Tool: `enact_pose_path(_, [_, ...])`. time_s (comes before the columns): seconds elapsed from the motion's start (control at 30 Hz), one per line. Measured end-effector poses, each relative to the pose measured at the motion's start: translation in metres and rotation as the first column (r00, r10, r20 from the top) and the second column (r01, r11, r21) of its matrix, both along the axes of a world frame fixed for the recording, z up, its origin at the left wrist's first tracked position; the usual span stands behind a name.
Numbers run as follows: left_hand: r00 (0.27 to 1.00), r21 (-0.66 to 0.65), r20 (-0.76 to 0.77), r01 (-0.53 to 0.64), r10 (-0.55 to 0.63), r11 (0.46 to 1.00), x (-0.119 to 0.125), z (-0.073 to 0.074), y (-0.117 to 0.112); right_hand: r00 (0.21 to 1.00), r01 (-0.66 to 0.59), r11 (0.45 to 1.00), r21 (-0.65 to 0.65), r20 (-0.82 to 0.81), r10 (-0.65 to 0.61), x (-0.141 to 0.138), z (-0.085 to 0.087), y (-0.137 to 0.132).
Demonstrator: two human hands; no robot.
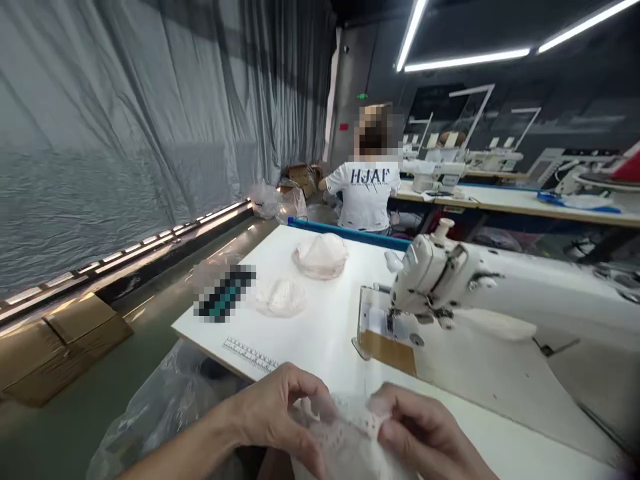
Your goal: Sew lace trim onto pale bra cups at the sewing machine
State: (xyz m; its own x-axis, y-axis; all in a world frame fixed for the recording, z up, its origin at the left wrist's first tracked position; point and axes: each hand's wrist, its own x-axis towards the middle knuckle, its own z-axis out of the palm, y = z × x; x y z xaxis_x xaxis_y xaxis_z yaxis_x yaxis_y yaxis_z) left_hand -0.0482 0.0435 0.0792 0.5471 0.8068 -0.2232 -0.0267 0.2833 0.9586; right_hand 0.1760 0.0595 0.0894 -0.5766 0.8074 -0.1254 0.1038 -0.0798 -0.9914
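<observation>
Between my two hands is a piece of thin white lace fabric (350,443), low in the view at the table's near edge. My left hand (285,417) has thumb and fingers closed on its left side. With thumb and forefinger, my right hand (415,430) pinches its right side. Motion blurs the fabric, so its shape is unclear. Beyond lie two cup-shaped fabric pieces: a pale pink one (323,255) and a smaller white one (283,297). A white sewing machine (450,273) stands to the right, its needle area over a metal plate.
A printed ruler scale (250,353) marks the white table (320,327) left of my hands. Clear plastic bags (165,400) hang below its left edge. Cardboard boxes (60,347) sit at far left. A co-worker in a white shirt (370,193) sits ahead, back turned.
</observation>
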Motion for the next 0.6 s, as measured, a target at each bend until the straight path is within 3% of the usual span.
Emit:
enact_pose_path(0.13, [0.99, -0.144, 0.084, -0.103, 0.116, 0.984, -0.022, -0.007, 0.02, 0.994, 0.005, 0.999, -0.034, -0.111, -0.009, -0.027, 0.011, 0.053])
enact_pose_path(0.23, [0.954, -0.062, 0.12, -0.268, 0.274, 0.961, -0.039, 0.007, 0.054, 0.985, 0.092, 0.995, -0.041, -0.146, -0.097, -0.045, 0.013, 0.095])
enact_pose_path(0.33, [0.934, 0.091, 0.075, -0.357, 0.351, 0.93, -0.056, 0.032, 0.121, 0.946, 0.307, 0.944, 0.121, -0.147, -0.288, -0.066, 0.015, 0.151])
enact_pose_path(0.43, [0.881, 0.213, -0.05, -0.452, 0.471, 0.866, -0.064, 0.048, 0.206, 0.875, 0.485, 0.841, 0.239, -0.128, -0.468, -0.084, 0.014, 0.22])
enact_pose_path(0.53, [0.803, 0.306, -0.175, -0.506, 0.569, 0.807, -0.062, 0.048, 0.278, 0.783, 0.593, 0.723, 0.353, -0.045, -0.62, -0.092, 0.009, 0.283])
enact_pose_path(0.6, [0.739, 0.377, -0.283, -0.501, 0.612, 0.779, -0.056, 0.039, 0.308, 0.734, 0.601, 0.675, 0.427, 0.038, -0.678, -0.093, 0.003, 0.312])
